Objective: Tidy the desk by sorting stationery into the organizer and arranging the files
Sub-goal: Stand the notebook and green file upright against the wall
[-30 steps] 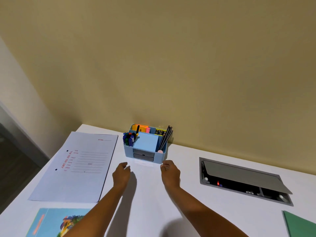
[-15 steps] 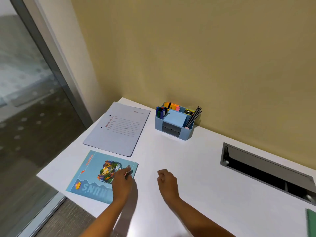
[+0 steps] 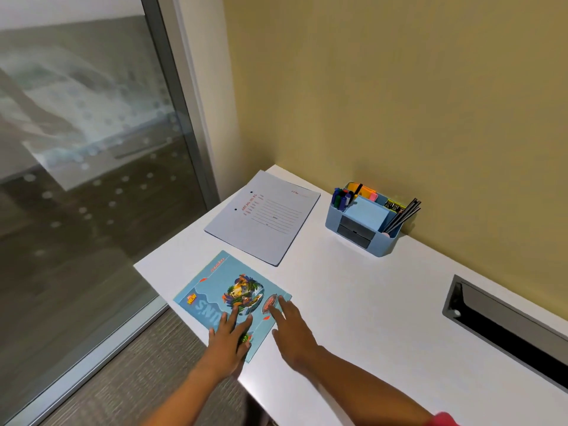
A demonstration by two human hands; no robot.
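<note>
Left hand (image 3: 229,335) and right hand (image 3: 289,325) lie spread flat on the booklet (image 3: 229,298): thin, floppy; likely best pinched at its edge nearest the organizer (image 3: 365,221).

A grey cable hatch (image 3: 504,330) sits recessed in the white desk (image 3: 353,302) by its right edge, lid tilted open. Behind rises a mustard wall (image 3: 399,87); left, a glass partition (image 3: 86,149) over wood-look floor (image 3: 123,379).

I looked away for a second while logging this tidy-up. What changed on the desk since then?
Both hands left the organizer and came back to the blue booklet at the desk's near corner: the left hand lies flat on it, the right hand touches its right edge. Organizer, grey file and booklet look unmoved.
</note>
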